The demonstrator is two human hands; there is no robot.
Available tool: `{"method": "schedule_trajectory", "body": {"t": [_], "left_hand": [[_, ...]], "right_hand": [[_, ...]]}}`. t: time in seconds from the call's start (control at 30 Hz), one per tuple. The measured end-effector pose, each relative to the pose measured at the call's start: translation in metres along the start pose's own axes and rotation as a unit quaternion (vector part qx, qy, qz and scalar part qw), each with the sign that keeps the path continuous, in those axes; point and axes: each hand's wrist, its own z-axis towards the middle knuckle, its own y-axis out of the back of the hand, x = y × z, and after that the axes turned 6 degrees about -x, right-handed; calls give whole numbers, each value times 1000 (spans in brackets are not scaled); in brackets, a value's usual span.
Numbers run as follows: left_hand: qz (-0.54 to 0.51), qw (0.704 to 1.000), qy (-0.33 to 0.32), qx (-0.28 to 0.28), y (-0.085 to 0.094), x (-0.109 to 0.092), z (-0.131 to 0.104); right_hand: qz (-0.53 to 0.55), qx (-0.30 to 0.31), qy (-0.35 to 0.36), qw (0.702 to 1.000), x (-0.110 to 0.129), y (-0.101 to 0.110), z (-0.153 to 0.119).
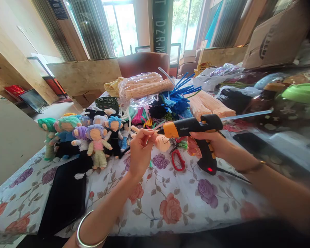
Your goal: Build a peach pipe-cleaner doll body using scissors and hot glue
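The step in hand looks like gluing: the glue gun (pixel 187 127), right of the frame's centre, points its nozzle (pixel 160 131) leftward at a small peach ball (pixel 162 144) near the middle of the frame. As I judge it, the next move calls for a light squeeze of the trigger while the piece stays steady, with the fingertips kept clear of the hot tip.

The left hand (pixel 141 148) rises from the lower left with its wrist bent up and its thumb and fingers drawn together in a close pinch. This grip seems to have hold of the peach ball by its upper left edge, though the fingers hide the exact contact.

The right hand (pixel 218 143) reaches in from the lower right, its grip wrapped around the gun's handle and the thumb lying forward below the barrel. I cannot tell whether the trigger is pressed. A red light (pixel 209 169) shows at the handle's base, and a clear glue stick (pixel 248 115) juts from the gun's back.

Both hands work above the flowered desk (pixel 196 220). Red-handled scissors (pixel 177 160) lie just below the nozzle, and finished-looking dolls (pixel 96 148) crowd the left side.
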Motion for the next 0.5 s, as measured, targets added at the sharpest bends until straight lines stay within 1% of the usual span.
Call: {"method": "schedule_trajectory", "body": {"t": [0.1, 0.23, 0.5], "left_hand": [[5, 1000, -2, -2, 0, 0, 0], [6, 1000, -3, -4, -1, -2, 0], [13, 1000, -1, -11, -1, -2, 0]], "right_hand": [[8, 4, 5, 1000, -1, 0, 0], [3, -10, -3, 1000, 0, -1, -2], [10, -3, -3, 1000, 0, -1, -3]]}}
